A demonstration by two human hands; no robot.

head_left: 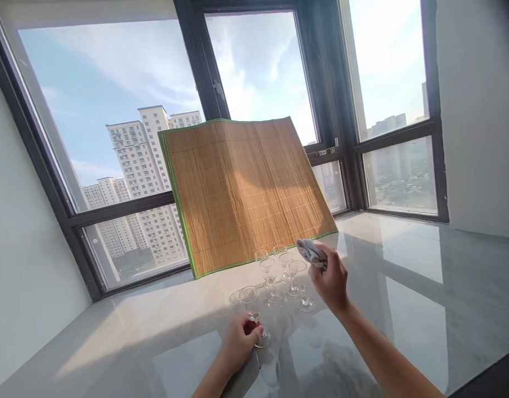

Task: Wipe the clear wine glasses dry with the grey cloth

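Observation:
My left hand (240, 341) is closed around the stem of a small clear stemmed glass (249, 297), which stands upright at or just above the glossy sill. Its round foot shows below my fingers. In my right hand (331, 278) is a bunched whitish-grey cloth (308, 250), pinched between thumb and fingers and raised to the right of the glasses. Several more clear stemmed glasses (269, 272) stand upright close together beyond my left hand. One of them, a glass at the right of the group (298, 268), is nearest to the cloth. Nothing touches the cloth except my right hand.
A folded bamboo mat (246, 193) with green edging leans against the window behind the glasses. The sill (155, 342) is pale, glossy stone with bright reflections. Dark window frames (346, 138) rise at the back, and white walls stand at both sides.

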